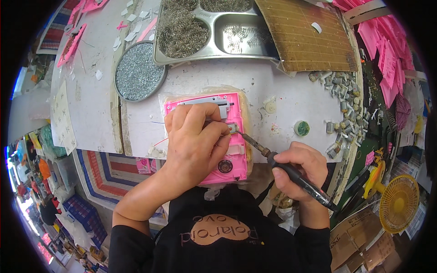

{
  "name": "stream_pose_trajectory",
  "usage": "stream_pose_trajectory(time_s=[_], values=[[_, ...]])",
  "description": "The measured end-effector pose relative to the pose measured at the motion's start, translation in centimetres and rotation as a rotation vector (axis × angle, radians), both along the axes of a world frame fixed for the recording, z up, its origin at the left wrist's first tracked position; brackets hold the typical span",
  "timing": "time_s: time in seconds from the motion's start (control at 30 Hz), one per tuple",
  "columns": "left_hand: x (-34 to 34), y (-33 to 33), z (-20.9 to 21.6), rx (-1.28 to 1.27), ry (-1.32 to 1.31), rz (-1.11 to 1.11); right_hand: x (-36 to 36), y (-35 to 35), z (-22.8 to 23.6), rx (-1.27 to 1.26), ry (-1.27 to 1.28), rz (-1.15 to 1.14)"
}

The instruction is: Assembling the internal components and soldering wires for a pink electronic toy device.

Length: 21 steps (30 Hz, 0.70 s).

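A pink plastic housing [236, 168] lies in front of me on a padded, plastic-wrapped block [249, 150], with a grey strip along its far edge and a round black part in its near right corner. My left hand [191, 136] rests over it, fingertips pinched beside a small metal motor [233, 128]; what they hold is hidden. A thin red wire and a blue one stick out left of that hand. My right hand [302, 168] grips a black soldering iron [296, 178], its tip touching or very near the motor's right end.
Beyond the housing stand a metal tray [218, 18] of springs and a round dish [140, 73] of small screws. Cardboard [309, 36] lies at the far right. Several small motors [348, 109] are heaped along the right edge, near a green-filled pot [301, 128]. A yellow fan [399, 203] stands lower right.
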<state>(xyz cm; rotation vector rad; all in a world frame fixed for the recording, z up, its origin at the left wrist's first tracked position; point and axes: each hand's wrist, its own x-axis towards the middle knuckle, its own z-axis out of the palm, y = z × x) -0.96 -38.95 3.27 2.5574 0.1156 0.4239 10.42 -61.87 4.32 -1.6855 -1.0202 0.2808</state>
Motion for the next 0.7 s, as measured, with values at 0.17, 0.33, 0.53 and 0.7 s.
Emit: stream_pose_trajectory(time_s=[0.17, 0.33, 0.53, 0.7], values=[[-0.06, 0.14, 0.05, 0.01, 0.004, -0.018, 0.32, -0.11, 0.26, -0.031, -0.011, -0.002], [-0.16, 0.36, -0.18, 0.033, -0.016, -0.051, 0.55, -0.22, 0.64, -0.035, 0.002, 0.005], [-0.21, 0.65, -0.32, 0.035, -0.03, -0.073, 0.13, -0.13, 0.62, -0.032, 0.024, 0.001], [-0.31, 0.56, -0.63, 0.035, -0.046, -0.068, 0.26, 0.0, 0.55, -0.015, 0.024, 0.013]])
